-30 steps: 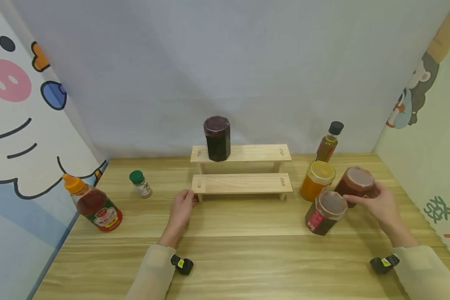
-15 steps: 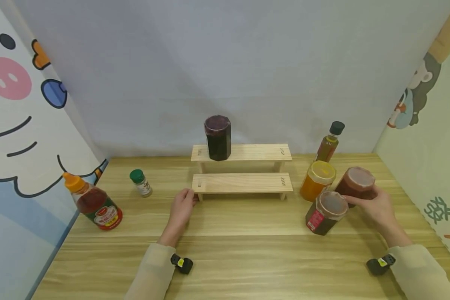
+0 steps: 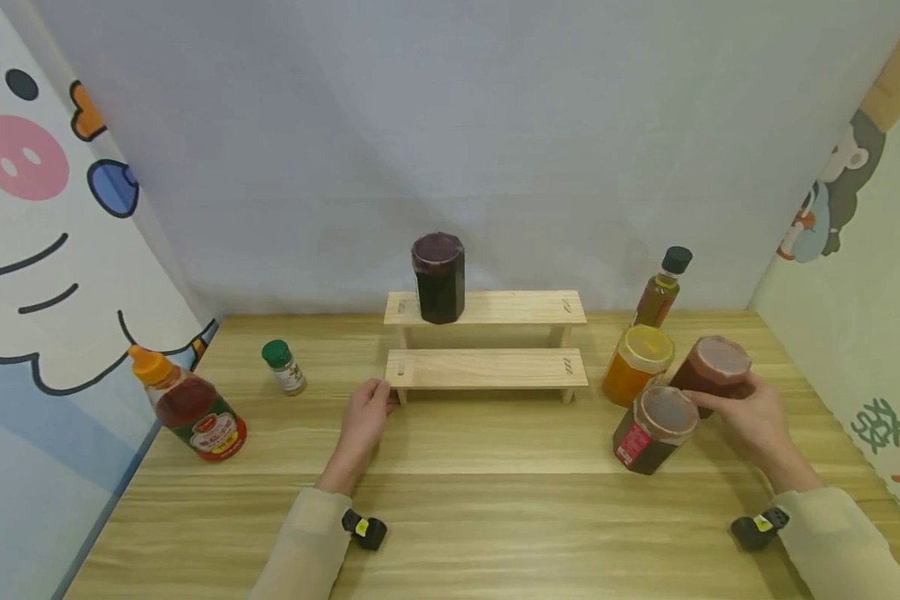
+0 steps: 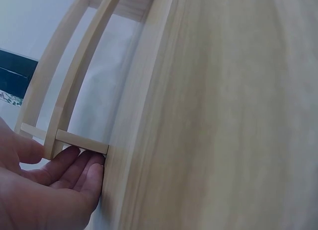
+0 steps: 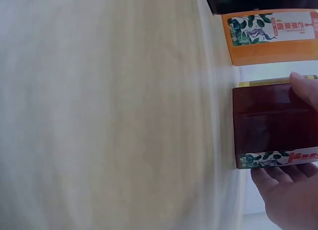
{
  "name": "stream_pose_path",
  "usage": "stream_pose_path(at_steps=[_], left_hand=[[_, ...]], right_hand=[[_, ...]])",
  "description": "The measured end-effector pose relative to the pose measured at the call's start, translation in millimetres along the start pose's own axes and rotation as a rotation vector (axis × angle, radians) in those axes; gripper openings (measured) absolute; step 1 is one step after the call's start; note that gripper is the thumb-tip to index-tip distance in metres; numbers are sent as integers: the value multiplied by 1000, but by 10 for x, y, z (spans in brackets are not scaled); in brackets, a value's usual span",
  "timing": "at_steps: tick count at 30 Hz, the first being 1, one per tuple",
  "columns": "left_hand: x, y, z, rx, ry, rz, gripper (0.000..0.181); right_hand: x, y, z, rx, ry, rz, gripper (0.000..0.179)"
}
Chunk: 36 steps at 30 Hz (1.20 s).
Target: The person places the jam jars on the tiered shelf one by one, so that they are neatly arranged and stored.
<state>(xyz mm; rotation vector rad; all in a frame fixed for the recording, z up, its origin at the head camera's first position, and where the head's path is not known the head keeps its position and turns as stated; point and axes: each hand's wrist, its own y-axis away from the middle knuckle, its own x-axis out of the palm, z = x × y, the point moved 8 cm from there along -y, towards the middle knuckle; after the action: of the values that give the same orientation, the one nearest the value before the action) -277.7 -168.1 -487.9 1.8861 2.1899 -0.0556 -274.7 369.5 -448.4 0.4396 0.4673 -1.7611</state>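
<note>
The right hand [image 3: 757, 414] is gripping the dark red jar [image 3: 708, 369] on the right of the table [image 3: 525, 525]; the left hand [image 3: 365, 412] is holding the wooden stand [image 3: 487, 369] by its lower left edge. This is probably forming the grasping step. The next move is likely calling for a straight lift, because the orange jar [image 3: 637, 367] and the pink-labelled jar [image 3: 655, 431] are crowding it; free room is lying in front.

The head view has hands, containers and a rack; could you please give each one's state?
Left hand: gripping rack
Right hand: holding red jar
Rack: standing
Red jar: held
Purple jar: upright
Pink-labelled jar: upright
Orange jar: upright
Sauce bottle: upright, capped
Shaker: upright, capped
Oil bottle: upright, capped
</note>
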Motion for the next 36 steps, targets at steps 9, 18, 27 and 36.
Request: stream_pose_path(at_steps=[9, 18, 27, 36], left_hand=[[13, -2, -1, 3, -3, 9, 36], [21, -15, -3, 3, -2, 4, 37], [28, -26, 0, 4, -2, 1, 36], [20, -7, 9, 1, 10, -3, 35]], right_hand=[[-51, 22, -47, 66, 46, -44, 79], [-145, 47, 77, 79, -22, -89, 77], [-290, 13, 343, -40, -181, -141, 48], [-367, -13, 761, -85, -114, -129, 52]])
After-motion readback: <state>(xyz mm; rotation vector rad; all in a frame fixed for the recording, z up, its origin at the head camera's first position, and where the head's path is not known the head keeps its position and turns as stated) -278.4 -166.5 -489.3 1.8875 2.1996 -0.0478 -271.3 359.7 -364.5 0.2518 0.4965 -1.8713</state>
